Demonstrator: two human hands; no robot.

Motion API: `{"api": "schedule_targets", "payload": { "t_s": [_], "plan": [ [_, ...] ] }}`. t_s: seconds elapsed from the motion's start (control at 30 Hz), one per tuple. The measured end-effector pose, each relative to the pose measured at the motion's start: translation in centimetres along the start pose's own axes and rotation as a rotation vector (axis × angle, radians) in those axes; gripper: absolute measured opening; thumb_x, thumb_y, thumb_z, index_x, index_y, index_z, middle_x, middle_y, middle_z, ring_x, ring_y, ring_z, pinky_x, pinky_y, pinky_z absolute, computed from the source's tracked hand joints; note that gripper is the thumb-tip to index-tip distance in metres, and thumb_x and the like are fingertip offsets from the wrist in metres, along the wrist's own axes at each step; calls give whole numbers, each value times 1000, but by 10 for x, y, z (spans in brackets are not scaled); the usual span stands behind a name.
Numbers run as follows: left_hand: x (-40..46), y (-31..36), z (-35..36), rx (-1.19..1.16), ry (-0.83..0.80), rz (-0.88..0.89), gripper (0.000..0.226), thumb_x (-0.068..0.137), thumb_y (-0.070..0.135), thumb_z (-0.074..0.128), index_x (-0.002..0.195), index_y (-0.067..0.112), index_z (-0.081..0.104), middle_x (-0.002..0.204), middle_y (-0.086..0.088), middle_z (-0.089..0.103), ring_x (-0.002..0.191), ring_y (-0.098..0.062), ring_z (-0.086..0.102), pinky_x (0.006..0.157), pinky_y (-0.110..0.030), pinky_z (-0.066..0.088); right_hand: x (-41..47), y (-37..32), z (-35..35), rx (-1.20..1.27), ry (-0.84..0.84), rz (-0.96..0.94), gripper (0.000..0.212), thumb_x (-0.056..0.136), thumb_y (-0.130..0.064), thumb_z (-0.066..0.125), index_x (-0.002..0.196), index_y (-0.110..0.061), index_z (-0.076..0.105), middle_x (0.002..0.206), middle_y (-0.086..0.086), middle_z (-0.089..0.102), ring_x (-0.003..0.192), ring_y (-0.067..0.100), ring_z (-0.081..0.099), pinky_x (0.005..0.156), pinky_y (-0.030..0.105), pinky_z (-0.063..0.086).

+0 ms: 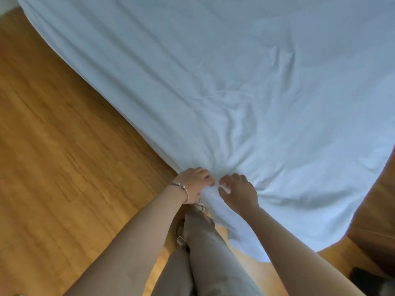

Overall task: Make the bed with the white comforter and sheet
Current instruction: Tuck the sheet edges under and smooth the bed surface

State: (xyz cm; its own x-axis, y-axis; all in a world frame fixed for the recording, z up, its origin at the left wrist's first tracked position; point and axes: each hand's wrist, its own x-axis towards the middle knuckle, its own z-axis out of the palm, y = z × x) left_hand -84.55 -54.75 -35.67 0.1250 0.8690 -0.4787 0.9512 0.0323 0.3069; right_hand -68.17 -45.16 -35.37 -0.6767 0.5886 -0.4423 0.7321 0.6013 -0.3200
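1. Your left hand (195, 181) sits at the near corner of the bed, knuckles up, with its fingers curled into a bunch of the white sheet (235, 92); it grips the fabric
2. Your right hand (239, 190) is just beside the left, almost touching it, with its fingers bent and its thumb pressed against the same gathered bunch; it pinches the cloth from the right side
3. Between your two hands the fabric is pulled into a tight knot of folds, and creases fan out from that point toward the far side across the bed
4. The white sheet covers the whole bed surface, which fills the upper and right part of the view; its left edge runs diagonally from the far left down to your hands
5. Below your right forearm a loose flap of the same white fabric hangs off the corner toward the wooden floor (53, 135)
6. A thin metal bracelet (181, 188) circles your left wrist
7. Your legs, in beige trousers (205, 253), stand on the floor directly beneath your hands, near the bed corner
8. Whether this white cloth is the sheet or the comforter cannot be told for certain; it looks thin
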Motion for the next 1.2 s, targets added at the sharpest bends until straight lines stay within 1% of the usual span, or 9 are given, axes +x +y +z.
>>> {"api": "schedule_targets", "payload": {
  "t_s": [0.23, 0.33, 0.43, 0.57, 0.7, 0.77, 0.9, 1.07, 1.2],
  "plan": [
    [-17, -51, 43, 125, -168, 164, 58, 94, 27, 55, 147, 28, 31, 147, 6, 38, 135, -19, 32, 113, -33, 18, -30, -24, 60, -60, 296, 186, 30, 80, -38, 45, 57, -22, 56, 46, -3, 53, 38, 23, 53, 42, 22, 26],
    [-15, -62, 51, 138, -154, 299, 71, 89, 16, 60, 150, 29, 25, 144, 8, 42, 130, -18, 38, 114, -32, 23, -49, -37, 90, -80, 303, 315, 29, 81, -41, 52, 81, -21, 73, 71, -3, 69, 58, 24, 66, 43, 28, 43],
    [-14, -74, 65, 150, -81, 393, 70, 81, 20, 69, 144, 29, 38, 137, 10, 49, 123, -16, 47, 111, -30, 30, -51, -52, 116, -106, 315, 425, 43, 68, -33, 84, 104, -17, 69, 98, 4, 67, 92, 31, 64, 62, 40, 53],
    [-11, -88, 89, 160, 92, 525, 67, 66, 16, 79, 129, 27, 58, 127, 10, 58, 114, -15, 54, 105, -29, 34, -53, -70, 142, 67, 516, 771, 44, 63, -24, 89, 97, -15, 64, 104, 10, 57, 100, 35, 52, 78, 45, 48],
    [3, -82, 104, 248, 103, 559, 65, 84, 8, 50, 146, 24, 38, 147, 11, 42, 125, -13, 47, 105, -30, 32, -63, -70, 178, 108, 626, 955, 52, 64, -26, 89, 109, -20, 64, 112, 9, 54, 107, 33, 47, 83, 46, 44],
    [17, -77, 114, 334, 43, 588, 73, 89, 5, 43, 154, 25, 14, 157, 12, 21, 135, -11, 35, 105, -30, 34, -63, -64, 192, 71, 657, 899, 63, 60, -28, 90, 116, -23, 61, 117, 8, 53, 109, 33, 48, 86, 47, 44],
    [46, -77, 137, 361, 209, 779, 67, 69, 7, 56, 135, 21, 55, 135, 10, 55, 122, -11, 48, 81, -27, 55, -60, -37, 210, -136, 710, 667, 73, 55, -28, 92, 116, -26, 51, 116, 5, 44, 107, 29, 44, 88, 45, 39],
    [61, -68, 172, 456, 518, 756, 52, 92, 2, 30, 131, 22, 59, 126, 10, 62, 101, -15, 59, 82, -30, 53, -53, 12, 231, -477, 909, 446, 56, 62, -3, 76, 108, -27, 57, 105, 5, 38, 88, 27, 42, 77, 40, 35],
    [64, -54, 188, 487, 707, 696, 45, 93, 4, 33, 125, 17, 61, 115, 4, 65, 90, -21, 60, 81, -32, 41, -54, 33, 227, -575, 1028, 267, 30, 71, 4, 64, 83, -21, 73, 99, 2, 40, 81, 25, 40, 68, 37, 33]
  ]
}}
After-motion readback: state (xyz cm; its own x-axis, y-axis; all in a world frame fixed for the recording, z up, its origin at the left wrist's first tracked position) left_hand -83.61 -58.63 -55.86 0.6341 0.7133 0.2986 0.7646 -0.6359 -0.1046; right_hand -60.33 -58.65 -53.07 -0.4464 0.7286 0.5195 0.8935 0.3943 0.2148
